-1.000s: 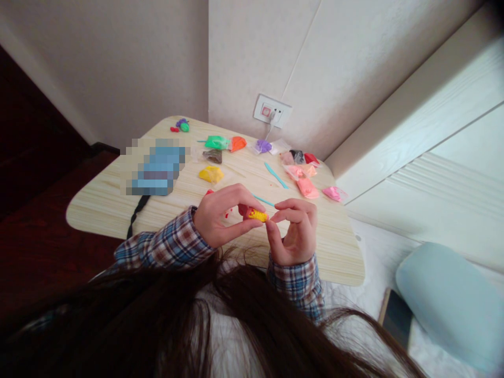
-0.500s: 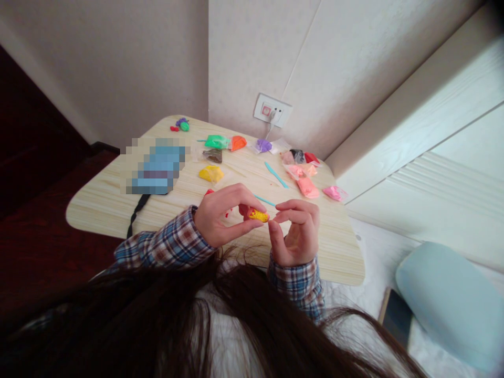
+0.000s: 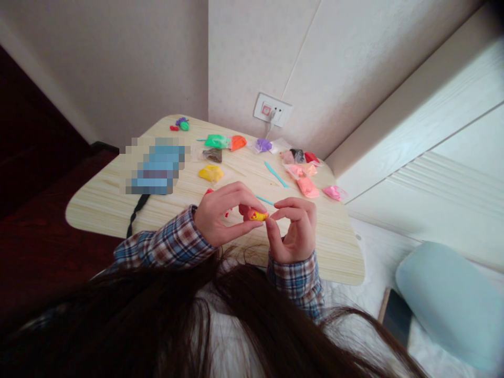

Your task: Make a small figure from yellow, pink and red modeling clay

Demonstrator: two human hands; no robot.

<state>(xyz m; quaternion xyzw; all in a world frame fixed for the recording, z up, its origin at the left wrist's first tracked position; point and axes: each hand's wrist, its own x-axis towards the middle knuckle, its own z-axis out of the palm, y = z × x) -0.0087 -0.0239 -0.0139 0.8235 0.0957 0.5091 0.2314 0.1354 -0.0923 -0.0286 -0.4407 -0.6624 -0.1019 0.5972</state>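
Between the thumb and fingers of my left hand is a small yellow piece of modelling clay with red spots. It is held above the near part of the table. My right hand has its thumb and forefinger pinched together right at the clay's right end. Anything between those fingertips is too small to make out. Behind the hands, a thin blue stick tool lies on the table. Red clay shows partly behind my left hand, with small red crumbs near it.
On the wooden table lie a bag of yellow clay, a blue modelling knife, a bag of green clay and several other clay bags. Small clay shapes sit in the far left corner. A blurred blue object with a black strap lies left.
My right hand has shifted slightly left, its fingertips closer to the yellow clay piece. The clay has turned a little in my left hand, showing more red.
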